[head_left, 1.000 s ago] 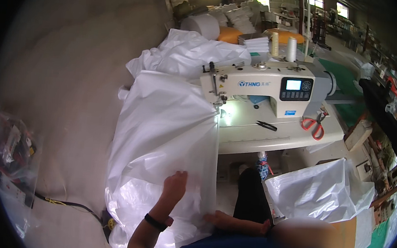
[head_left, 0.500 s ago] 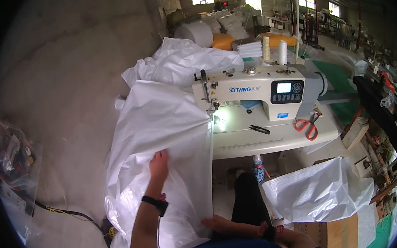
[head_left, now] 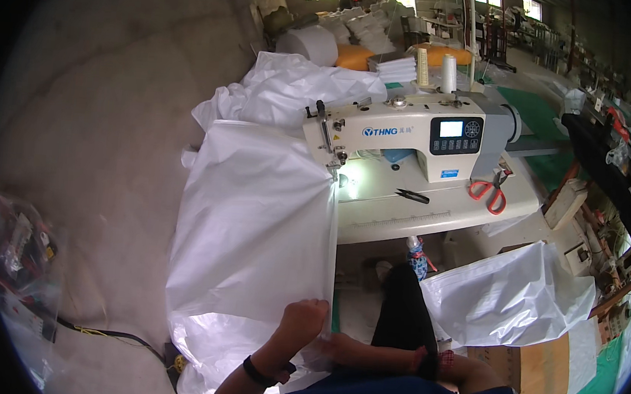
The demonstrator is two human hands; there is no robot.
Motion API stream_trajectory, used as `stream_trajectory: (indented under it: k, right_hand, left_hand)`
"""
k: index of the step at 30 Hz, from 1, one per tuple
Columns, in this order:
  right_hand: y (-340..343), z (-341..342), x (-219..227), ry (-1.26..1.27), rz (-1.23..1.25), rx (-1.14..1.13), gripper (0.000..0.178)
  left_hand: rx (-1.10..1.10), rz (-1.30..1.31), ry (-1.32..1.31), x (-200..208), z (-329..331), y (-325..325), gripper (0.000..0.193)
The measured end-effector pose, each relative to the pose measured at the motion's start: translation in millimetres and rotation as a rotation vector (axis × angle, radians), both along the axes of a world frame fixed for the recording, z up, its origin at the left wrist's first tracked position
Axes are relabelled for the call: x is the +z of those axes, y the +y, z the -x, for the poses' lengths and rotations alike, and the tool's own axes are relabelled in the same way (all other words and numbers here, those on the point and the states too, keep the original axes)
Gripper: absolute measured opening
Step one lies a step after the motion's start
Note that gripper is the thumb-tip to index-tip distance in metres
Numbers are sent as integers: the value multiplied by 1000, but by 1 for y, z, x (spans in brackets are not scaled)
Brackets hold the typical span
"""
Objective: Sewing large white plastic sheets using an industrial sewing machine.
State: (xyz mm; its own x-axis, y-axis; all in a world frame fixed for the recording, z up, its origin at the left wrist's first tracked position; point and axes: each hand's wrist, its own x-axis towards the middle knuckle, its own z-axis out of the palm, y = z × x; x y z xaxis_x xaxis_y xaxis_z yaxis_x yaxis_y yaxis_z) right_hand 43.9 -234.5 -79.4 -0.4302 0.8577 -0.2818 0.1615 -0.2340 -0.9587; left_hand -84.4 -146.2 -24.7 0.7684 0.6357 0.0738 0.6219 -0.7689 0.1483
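A large sheet of white plastic-like fabric [head_left: 255,214] hangs off the left of the sewing machine [head_left: 395,133], its right edge running under the needle area beside a lit lamp. My left hand [head_left: 304,320] is closed in a fist at that right edge, close to my lap. Just below and to its right, my right hand [head_left: 335,347] is closed at the same edge, its fingertips partly hidden by the left hand. Shinier folds of the white fabric gather under my left forearm.
Black thread snips [head_left: 412,196] and red-handled scissors [head_left: 488,193] lie on the machine table [head_left: 402,222]. Thread cones [head_left: 449,74] stand behind the machine. To the right, another white sheet [head_left: 511,295] lies over a cardboard box [head_left: 539,372]. A black cable [head_left: 108,335] crosses the floor at left.
My left hand has moved down and right from the middle of the fabric to its right edge, beside my right hand. The upper fabric now lies flatter.
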Motion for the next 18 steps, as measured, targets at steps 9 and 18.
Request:
stream_trajectory:
  k: [9, 18]
  right_hand:
    - [-3, 12, -26, -295, -219, 195, 29]
    - [11, 9, -28, -804, -973, 909, 26]
  left_hand:
    - [160, 298, -403, -18, 5, -14, 12]
    - [322, 489, -473, -15, 5, -18, 18]
